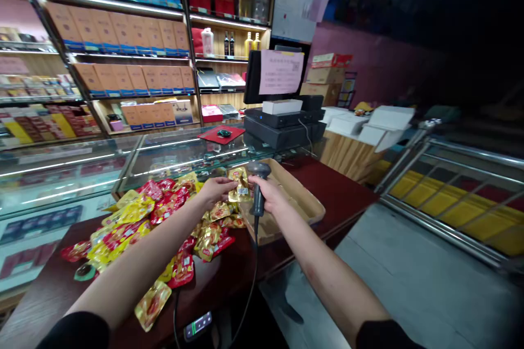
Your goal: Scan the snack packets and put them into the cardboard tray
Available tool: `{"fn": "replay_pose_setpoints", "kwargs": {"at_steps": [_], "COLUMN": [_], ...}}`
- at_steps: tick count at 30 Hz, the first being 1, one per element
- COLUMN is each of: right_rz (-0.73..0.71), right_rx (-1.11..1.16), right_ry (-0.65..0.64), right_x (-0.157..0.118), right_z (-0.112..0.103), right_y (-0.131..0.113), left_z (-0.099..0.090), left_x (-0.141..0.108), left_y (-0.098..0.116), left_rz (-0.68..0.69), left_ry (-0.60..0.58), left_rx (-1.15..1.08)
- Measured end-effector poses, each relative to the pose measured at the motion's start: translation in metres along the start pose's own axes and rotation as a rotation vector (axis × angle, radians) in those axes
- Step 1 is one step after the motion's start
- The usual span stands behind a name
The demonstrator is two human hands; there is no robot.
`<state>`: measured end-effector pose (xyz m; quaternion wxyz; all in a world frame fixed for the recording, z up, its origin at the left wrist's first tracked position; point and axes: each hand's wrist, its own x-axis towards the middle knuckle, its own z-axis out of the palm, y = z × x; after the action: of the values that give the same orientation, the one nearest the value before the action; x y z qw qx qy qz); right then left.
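Note:
My left hand [215,191] pinches the edge of a gold snack packet [238,185], its printed face turned up. Close beside it, my right hand [268,192] is wrapped round the handle of a dark grey barcode scanner [258,196], whose head is level with the packet. A black cable hangs down from the scanner. Under and left of my left arm lies a heap of red, yellow and gold snack packets [166,204]. Beneath my right hand is a shallow cardboard tray [315,212]. One gold packet [153,305] lies apart near the front edge.
A glass display counter [164,147] runs behind the dark red tabletop [335,191]. A till monitor [254,79] and black cash drawer [282,133] stand behind the tray. A phone [198,327] lies at the front edge. Metal railings [450,202] are on the right; boxed goods fill the shelves.

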<state>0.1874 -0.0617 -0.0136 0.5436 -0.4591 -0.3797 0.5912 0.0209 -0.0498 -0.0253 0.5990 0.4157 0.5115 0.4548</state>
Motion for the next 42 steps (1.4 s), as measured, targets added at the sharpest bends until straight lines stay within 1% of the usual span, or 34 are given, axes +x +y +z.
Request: {"fn": "replay_pose_setpoints", "kwargs": {"at_steps": [3,6,8,10,11,13,15,18,20,22,24,27,32,35,37,40,42], "right_rz": [0.045,0.008,-0.022,-0.042,-0.051,-0.076,-0.094,-0.086,-0.078,-0.069,-0.045,-0.002,0.086,0.17,0.219,0.252,0.251], "right_rx": [0.048,0.073,0.07,0.054,0.048,0.047,0.056,0.062,0.067,0.079,0.075,0.044,0.024,0.032,0.03,-0.012,-0.076], "right_ry": [0.08,0.166,0.247,0.31,0.327,0.346,0.344,0.309,0.251,0.172,0.099,-0.013,-0.285,-0.384,-0.438,-0.531,-0.582], "right_x": [0.0,-0.001,0.0,0.001,0.002,0.003,0.005,0.007,0.007,0.006,0.004,-0.002,-0.018,-0.032,-0.042,-0.057,-0.064], "right_z": [-0.035,-0.071,-0.093,-0.111,-0.118,-0.127,-0.127,-0.113,-0.097,-0.077,-0.056,-0.023,0.032,0.064,0.082,0.102,0.111], "right_y": [-0.014,-0.02,-0.02,-0.02,-0.02,-0.02,-0.021,-0.021,-0.018,-0.014,-0.009,0.0,0.016,0.03,0.042,0.062,0.077], "left_z": [0.044,0.087,0.108,0.123,0.127,0.129,0.124,0.108,0.093,0.074,0.051,0.01,-0.061,-0.097,-0.117,-0.14,-0.152], "left_x": [0.018,0.028,0.03,0.031,0.032,0.033,0.034,0.032,0.028,0.021,0.01,-0.011,-0.056,-0.088,-0.109,-0.138,-0.153], "left_y": [-0.005,-0.013,-0.02,-0.024,-0.026,-0.026,-0.023,-0.015,-0.01,-0.005,-0.001,0.005,0.009,0.004,-0.004,-0.022,-0.034], "left_rz": [-0.005,-0.022,-0.045,-0.061,-0.064,-0.062,-0.056,-0.051,-0.045,-0.025,0.001,0.045,0.123,0.151,0.167,0.196,0.205], "left_ry": [-0.064,-0.156,-0.213,-0.235,-0.23,-0.202,-0.169,-0.135,-0.1,-0.07,-0.052,-0.015,0.095,0.146,0.154,0.163,0.213], "left_rx": [0.004,-0.005,0.0,0.034,0.057,0.088,0.09,0.08,0.072,0.06,0.057,0.077,0.139,0.216,0.316,0.518,0.69]}}
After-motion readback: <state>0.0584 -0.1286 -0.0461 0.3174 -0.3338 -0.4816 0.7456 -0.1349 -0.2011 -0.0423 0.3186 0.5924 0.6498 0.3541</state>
